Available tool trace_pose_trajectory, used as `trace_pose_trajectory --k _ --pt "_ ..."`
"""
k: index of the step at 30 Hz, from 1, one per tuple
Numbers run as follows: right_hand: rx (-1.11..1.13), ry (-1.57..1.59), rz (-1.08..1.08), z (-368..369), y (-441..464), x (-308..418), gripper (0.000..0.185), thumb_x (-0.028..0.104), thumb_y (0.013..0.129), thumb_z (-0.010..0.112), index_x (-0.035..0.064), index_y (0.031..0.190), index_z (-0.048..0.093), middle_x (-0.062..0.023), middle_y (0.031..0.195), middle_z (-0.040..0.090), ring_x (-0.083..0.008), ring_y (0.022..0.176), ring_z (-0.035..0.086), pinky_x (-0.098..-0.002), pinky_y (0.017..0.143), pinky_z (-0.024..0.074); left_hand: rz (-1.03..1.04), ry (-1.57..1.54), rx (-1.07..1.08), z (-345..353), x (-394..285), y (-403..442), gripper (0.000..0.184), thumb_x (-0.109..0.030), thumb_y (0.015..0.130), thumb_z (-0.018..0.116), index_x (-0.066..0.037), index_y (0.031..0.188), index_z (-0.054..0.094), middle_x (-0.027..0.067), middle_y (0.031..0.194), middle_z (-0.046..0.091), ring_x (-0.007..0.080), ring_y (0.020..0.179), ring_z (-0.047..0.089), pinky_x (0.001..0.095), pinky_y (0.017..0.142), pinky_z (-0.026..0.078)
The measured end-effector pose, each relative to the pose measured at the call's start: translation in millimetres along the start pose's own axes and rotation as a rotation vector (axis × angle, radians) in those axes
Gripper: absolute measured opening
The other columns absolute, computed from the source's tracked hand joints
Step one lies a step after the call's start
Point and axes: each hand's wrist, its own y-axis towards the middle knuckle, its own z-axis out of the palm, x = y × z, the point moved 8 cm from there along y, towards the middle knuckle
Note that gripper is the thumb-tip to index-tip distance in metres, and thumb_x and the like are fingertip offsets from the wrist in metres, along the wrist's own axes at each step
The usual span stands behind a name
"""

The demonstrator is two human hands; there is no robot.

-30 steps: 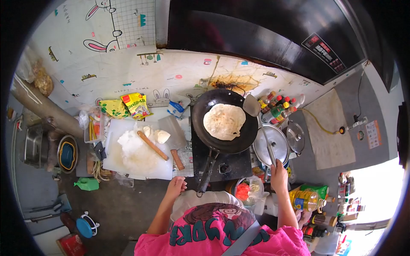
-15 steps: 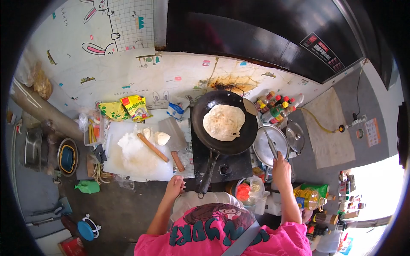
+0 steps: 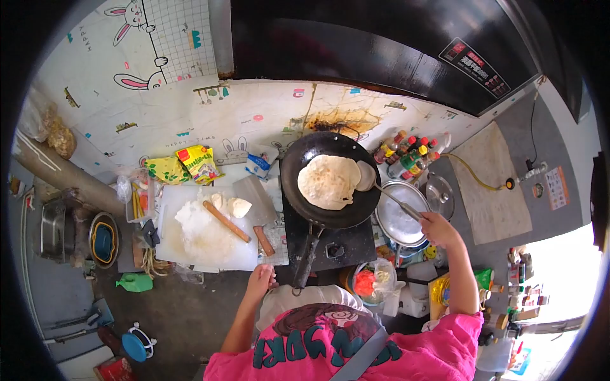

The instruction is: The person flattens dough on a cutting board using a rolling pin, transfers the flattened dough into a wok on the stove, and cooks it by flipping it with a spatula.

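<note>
My right hand (image 3: pixel 440 230) is closed around the handle of a metal spatula (image 3: pixel 401 203). Its blade lies inside a black wok (image 3: pixel 348 217), against the right edge of a pale round flatbread (image 3: pixel 325 181) with faint brown spots. The wok sits on a black cooktop (image 3: pixel 356 244), its long handle pointing toward my body. Beside that handle, just off the counter's front edge, my left hand (image 3: pixel 261 278) hangs with curled fingers and nothing visible in them.
Left of the cooktop, a white board (image 3: pixel 171 247) carries flour, a wooden rolling pin (image 3: pixel 225 221), dough pieces (image 3: pixel 240 207) and a cleaver (image 3: pixel 255 202). A lidded pot (image 3: pixel 399 222) stands right of the wok, with bottles (image 3: pixel 406 164) behind. A range hood (image 3: pixel 368 51) hangs above.
My right hand has moved right and slightly up, turning the spatula so its blade has dropped from the wok's upper right rim to the flatbread's edge. My left hand stays about where it was.
</note>
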Motion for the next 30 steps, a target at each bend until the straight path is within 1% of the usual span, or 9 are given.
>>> trace_pose_trajectory --k 2,5,11,16,19,23,24,27,30 --pt "0.175 0.286 0.223 4.5 -3.6 -13.5 0.012 0.018 0.094 0.049 0.0098 0.101 0.055 0.0048 0.063 0.040 -0.0019 0.043 0.031 -0.0196 0.035 0.0203 -0.009 -0.021 -0.015 -0.4 2.7 -2.6 0.023 -0.022 0.096 0.049 -0.001 0.100 0.055 0.0032 0.080 0.054 0.0088 0.062 0.051 0.0233 0.055 0.047" --pt "0.292 0.477 0.251 13.7 14.0 -39.3 0.009 0.018 0.094 0.050 0.0091 0.092 0.052 0.0034 0.063 0.043 -0.0046 0.042 0.033 -0.0224 0.035 0.0218 -0.011 -0.014 -0.014 3.9 1.9 -5.6 0.024 -0.021 0.096 0.048 0.001 0.101 0.055 0.0039 0.081 0.054 0.0088 0.062 0.050 0.0242 0.055 0.048" --pt "0.453 0.742 0.301 69.2 31.4 -67.9 0.007 0.022 0.097 0.050 0.0157 0.098 0.047 0.0030 0.066 0.040 -0.0033 0.044 0.029 -0.0185 0.035 0.0211 -0.016 0.017 -0.008 12.6 -3.4 -11.2 0.030 -0.030 0.096 0.049 -0.003 0.107 0.056 0.0049 0.082 0.060 0.0116 0.065 0.057 0.0236 0.058 0.047" --pt "0.523 0.947 0.270 123.4 32.6 -74.1 0.006 0.021 0.098 0.047 0.0160 0.097 0.045 0.0036 0.066 0.038 -0.0034 0.045 0.028 -0.0180 0.035 0.0201 -0.003 0.100 0.021 25.0 -14.1 -15.6 0.031 -0.030 0.097 0.047 -0.001 0.104 0.056 0.0019 0.085 0.057 0.0065 0.067 0.051 0.0210 0.061 0.046" --pt "0.484 1.090 0.191 121.6 1.7 -56.0 0.006 0.021 0.099 0.043 0.0155 0.097 0.045 0.0040 0.067 0.037 -0.0034 0.046 0.028 -0.0173 0.037 0.0202 -0.015 0.096 0.011 25.7 -9.4 -13.4 0.030 -0.029 0.096 0.049 -0.002 0.105 0.057 0.0017 0.084 0.059 0.0067 0.066 0.052 0.0212 0.060 0.045" --pt "0.431 1.206 0.122 100.2 -28.8 -60.6 0.016 0.022 0.100 0.041 0.0149 0.113 0.048 0.0047 0.066 0.033 -0.0029 0.046 0.026 -0.0172 0.038 0.0214 -0.014 0.113 0.001 30.0 -8.2 -16.0 0.027 -0.027 0.096 0.050 -0.002 0.103 0.058 0.0013 0.080 0.058 0.0068 0.063 0.052 0.0214 0.058 0.045" --pt "0.357 1.186 0.089 90.9 -35.9 -63.2 0.029 0.020 0.100 0.041 0.0118 0.127 0.046 0.0040 0.067 0.037 -0.0030 0.045 0.028 -0.0178 0.038 0.0227 -0.011 0.110 -0.001 32.2 -9.8 -17.1 0.027 -0.027 0.096 0.050 -0.002 0.101 0.058 0.0004 0.079 0.058 0.0057 0.062 0.051 0.0204 0.058 0.044" --pt "0.038 0.793 -0.001 58.9 -53.1 -57.8 0.036 0.017 0.098 0.041 0.0076 0.132 0.046 0.0027 0.069 0.043 -0.0034 0.044 0.033 -0.0190 0.038 0.0258 0.043 0.175 0.017 39.1 -14.0 -15.5 0.026 -0.026 0.095 0.051 -0.002 0.099 0.059 0.0001 0.073 0.055 0.0062 0.058 0.050 0.0209 0.054 0.042" --pt "-0.078 0.681 -0.054 49.6 -56.6 -57.1 0.038 0.015 0.095 0.044 0.0050 0.131 0.048 0.0020 0.067 0.046 -0.0034 0.044 0.038 -0.0199 0.039 0.0291 0.130 0.266 0.025 43.6 -16.4 -6.9 0.024 -0.026 0.095 0.051 -0.003 0.094 0.058 -0.0002 0.069 0.053 0.0066 0.055 0.048 0.0217 0.050 0.040"
